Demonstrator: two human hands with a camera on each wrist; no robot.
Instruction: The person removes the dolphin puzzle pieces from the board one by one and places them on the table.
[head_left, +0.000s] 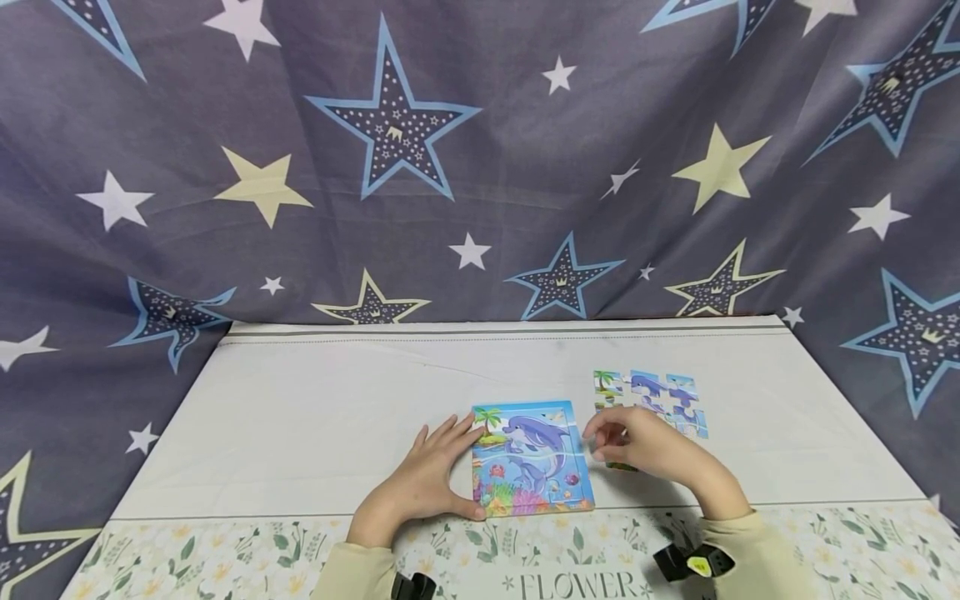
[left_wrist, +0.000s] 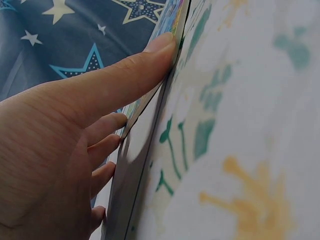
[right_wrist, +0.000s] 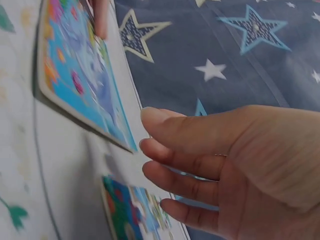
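Note:
A square jigsaw puzzle board [head_left: 532, 458] with dolphins, a palm tree and coral lies on the white cloth, its picture largely filled in. My left hand [head_left: 431, 473] rests at the board's left side, fingers spread, the thumb at the lower left corner. In the left wrist view the thumb and fingertips touch the board's edge. Just right of the board hovers my right hand [head_left: 637, 440], fingers loosely bent. The right wrist view shows nothing between its thumb and fingers. Beyond and under that hand lie loose puzzle pieces [head_left: 682, 390], partly hidden by it.
A white cloth [head_left: 337, 417] covers the table, with a floral band [head_left: 247, 550] and lettering along the near side. A dark star-patterned curtain [head_left: 465, 167] hangs behind the table and at both sides.

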